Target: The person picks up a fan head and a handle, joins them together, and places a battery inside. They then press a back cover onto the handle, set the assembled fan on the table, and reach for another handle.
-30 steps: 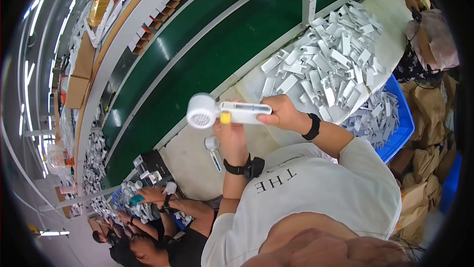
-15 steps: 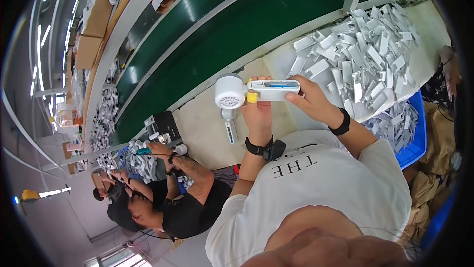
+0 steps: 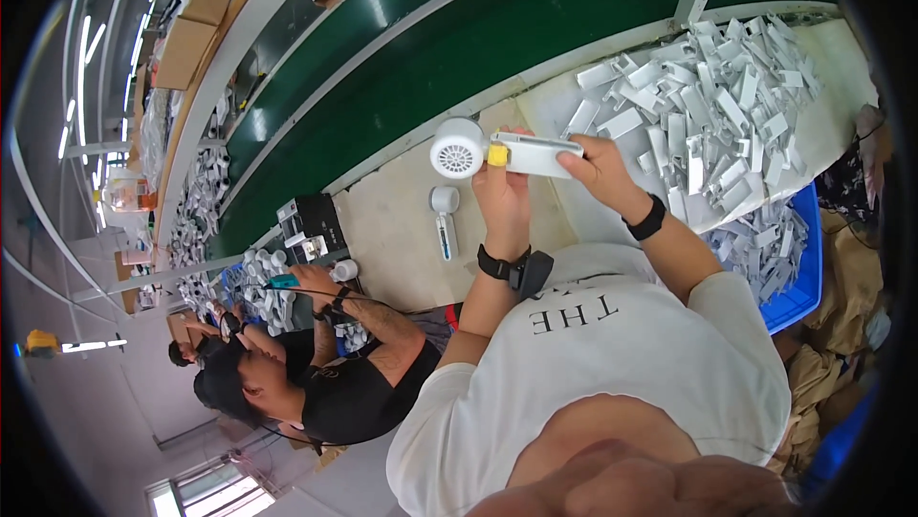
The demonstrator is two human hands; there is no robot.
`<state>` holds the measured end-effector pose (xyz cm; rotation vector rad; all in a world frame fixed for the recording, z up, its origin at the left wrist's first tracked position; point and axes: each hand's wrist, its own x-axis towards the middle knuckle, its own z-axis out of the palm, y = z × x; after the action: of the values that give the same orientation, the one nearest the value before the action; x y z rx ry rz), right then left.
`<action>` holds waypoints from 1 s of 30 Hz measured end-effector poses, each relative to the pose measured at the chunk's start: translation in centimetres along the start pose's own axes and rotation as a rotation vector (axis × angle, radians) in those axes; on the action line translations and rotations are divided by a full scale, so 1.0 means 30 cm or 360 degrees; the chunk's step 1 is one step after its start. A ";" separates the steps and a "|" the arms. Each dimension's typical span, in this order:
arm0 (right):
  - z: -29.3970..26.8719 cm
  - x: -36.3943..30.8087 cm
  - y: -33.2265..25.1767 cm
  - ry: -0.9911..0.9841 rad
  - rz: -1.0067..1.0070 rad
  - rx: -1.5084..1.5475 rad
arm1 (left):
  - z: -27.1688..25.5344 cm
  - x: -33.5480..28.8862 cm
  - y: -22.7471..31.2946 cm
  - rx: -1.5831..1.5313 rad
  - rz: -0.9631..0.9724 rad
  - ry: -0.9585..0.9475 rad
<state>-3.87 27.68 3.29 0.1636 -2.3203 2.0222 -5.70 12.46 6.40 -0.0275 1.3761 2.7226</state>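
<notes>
Head view shows your two hands raised over the bench (image 3: pixel 382 240), both on one white handheld fan (image 3: pixel 537 157). Its round head, with a slotted grille, sits to the left of your hands, and its handle reaches right, with a long slot along the upper edge. Your left hand (image 3: pixel 505 199) is closed around the handle near the neck, gripping it from below; a yellow cover (image 3: pixel 498 154) wraps one of its digits, though you cannot tell every fingertip's place behind the handle. Your right hand (image 3: pixel 604 175) pinches the handle's far end, thumb on the near face and fingers bent behind it, partly hidden. Each of your wrists wears a black band.

On the bench to the left of your left hand lies a second fan (image 3: pixel 445 220), not touching either hand, its head toward the belt and its handle toward you. To your right, a heap of white plastic pieces (image 3: pixel 712 115) spreads over the bench, and just below its edge a blue bin (image 3: pixel 811 264) holds more such pieces. Past the bench runs a green belt (image 3: pixel 478 58). At your left, a co-worker (image 3: pixel 363 393) in black has a teal tool (image 3: pixel 283 282) in hand, near a dark box (image 3: pixel 311 216) on the bench.
</notes>
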 end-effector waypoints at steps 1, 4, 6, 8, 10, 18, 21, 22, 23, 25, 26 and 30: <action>0.011 -0.003 0.004 0.0003 -0.0006 -0.0006 | -0.017 -0.004 -0.017 -0.0065 0.0041 0.0074; 0.046 -0.041 -0.003 -0.0130 0.0270 0.0379 | -0.066 -0.002 -0.034 -0.0035 0.0026 0.0003; 0.055 -0.048 -0.010 -0.0154 0.0164 0.0431 | -0.072 -0.010 -0.049 -0.0019 0.0006 0.0001; 0.050 -0.050 -0.014 -0.0123 0.0176 0.0299 | -0.075 -0.020 -0.050 0.0008 -0.0010 0.0000; 0.033 -0.056 -0.027 -0.0246 0.0117 -0.0060 | -0.071 -0.029 -0.046 -0.0022 -0.0060 0.0067; 0.071 -0.123 0.117 -0.0098 0.0178 0.0112 | -0.111 -0.003 -0.102 0.0199 -0.0219 0.0010; 0.058 -0.123 0.133 -0.0132 0.0209 0.0037 | -0.129 -0.001 -0.134 0.0171 -0.0348 0.0099; 0.049 -0.117 0.137 -0.0186 0.0216 -0.0109 | -0.126 0.004 -0.138 0.0158 -0.0354 0.0095; 0.039 -0.109 0.138 -0.0239 0.0223 -0.0256 | -0.124 0.010 -0.140 0.0119 -0.0381 0.0089; 0.025 -0.098 0.122 -0.0232 0.0198 -0.0303 | -0.113 0.024 -0.142 0.0066 -0.0411 0.0083; 0.020 -0.086 0.117 -0.0229 0.0165 -0.0334 | -0.103 0.031 -0.140 0.0037 -0.0412 0.0105; -0.004 -0.014 0.162 -0.0311 0.0171 -0.0455 | -0.141 0.098 -0.153 0.0042 -0.0418 0.0190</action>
<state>-4.03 28.48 -1.53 0.2354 -2.7632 1.7603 -8.30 11.99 0.03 -0.3483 1.3299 2.5204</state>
